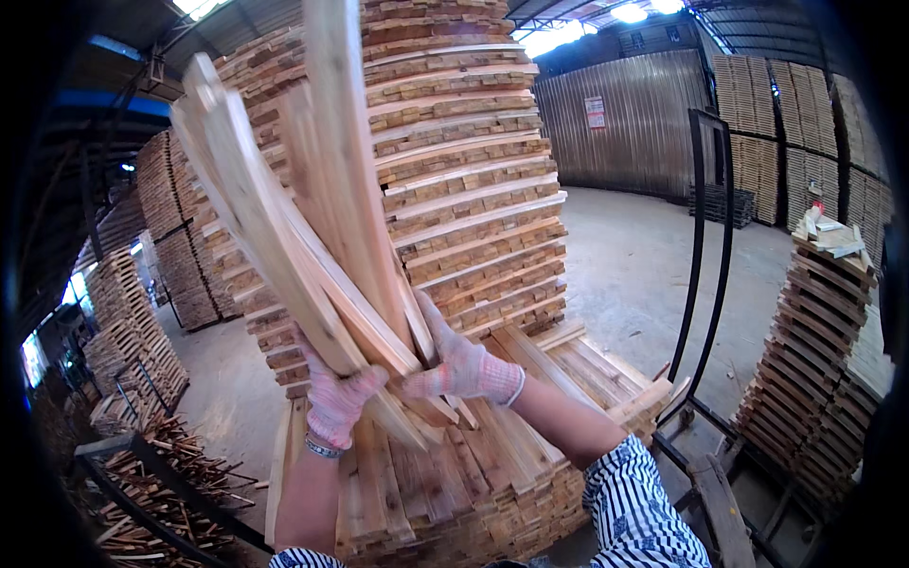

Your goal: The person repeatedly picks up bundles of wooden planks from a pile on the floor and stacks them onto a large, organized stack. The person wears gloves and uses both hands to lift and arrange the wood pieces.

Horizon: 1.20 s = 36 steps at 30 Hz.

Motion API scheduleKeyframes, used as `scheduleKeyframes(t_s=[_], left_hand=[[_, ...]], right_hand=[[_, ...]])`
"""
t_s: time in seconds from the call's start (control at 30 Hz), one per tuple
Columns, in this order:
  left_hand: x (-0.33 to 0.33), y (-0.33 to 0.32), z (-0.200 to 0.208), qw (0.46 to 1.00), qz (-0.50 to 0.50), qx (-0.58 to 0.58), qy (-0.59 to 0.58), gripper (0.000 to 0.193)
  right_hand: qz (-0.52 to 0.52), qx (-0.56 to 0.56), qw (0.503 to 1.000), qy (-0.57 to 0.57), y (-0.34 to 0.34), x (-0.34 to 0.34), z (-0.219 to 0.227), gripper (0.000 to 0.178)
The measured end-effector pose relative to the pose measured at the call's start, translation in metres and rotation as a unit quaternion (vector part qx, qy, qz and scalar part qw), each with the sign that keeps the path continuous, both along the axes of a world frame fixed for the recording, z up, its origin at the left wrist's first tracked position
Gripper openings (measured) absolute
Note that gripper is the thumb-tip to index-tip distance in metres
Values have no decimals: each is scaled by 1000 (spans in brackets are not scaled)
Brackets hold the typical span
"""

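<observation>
A loose bundle of several long pale wooden boards (275, 218) stands up at a slant between my two gloved hands. My left hand (339, 396) grips the bundle's lower left side, its thumb across the front. On the lower right side my right hand (464, 364) is closed round the same boards. Both gloves are knitted and whitish pink. Beneath the hands lies a low stack of boards (445, 478), its top layer running away from me. Directly behind the bundle rises a tall stack of layered boards (473, 189). The fingers behind the boards are hidden.
A black metal cart frame (699, 256) stands at the right, with another black rail (161, 483) at the lower left. Wood scraps (170, 473) are heaped on the left floor. Further board stacks stand at left and right, one narrow stack (805, 331) close by.
</observation>
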<state>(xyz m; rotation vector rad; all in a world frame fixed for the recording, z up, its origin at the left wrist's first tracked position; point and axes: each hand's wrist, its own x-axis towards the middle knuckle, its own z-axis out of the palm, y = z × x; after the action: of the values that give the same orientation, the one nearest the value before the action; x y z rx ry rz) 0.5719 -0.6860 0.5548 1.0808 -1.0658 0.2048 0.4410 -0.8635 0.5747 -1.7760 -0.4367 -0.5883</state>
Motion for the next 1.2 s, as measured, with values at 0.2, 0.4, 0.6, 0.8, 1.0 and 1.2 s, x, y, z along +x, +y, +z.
scheduleKeyframes(t_s=[0.2,0.4,0.6,0.8,1.0,1.2], left_hand=[[43,-50,-64,981,-66,64,173,122],[56,-86,-56,983,-32,40,174,108],[102,-139,-41,972,-62,40,222,88],[135,-154,-50,957,-83,61,270,76],[127,-152,-47,958,-21,70,278,70],[122,-158,-48,958,3,120,260,88]], right_hand=[[-18,11,995,-94,-54,78,-92,139],[23,-14,1000,-9,-86,103,-91,97],[-118,-23,992,-24,-117,165,-82,72],[-329,-78,941,-22,-141,192,-103,56],[-253,-36,964,-73,-166,185,-127,43],[-342,12,938,59,-150,167,-109,53]])
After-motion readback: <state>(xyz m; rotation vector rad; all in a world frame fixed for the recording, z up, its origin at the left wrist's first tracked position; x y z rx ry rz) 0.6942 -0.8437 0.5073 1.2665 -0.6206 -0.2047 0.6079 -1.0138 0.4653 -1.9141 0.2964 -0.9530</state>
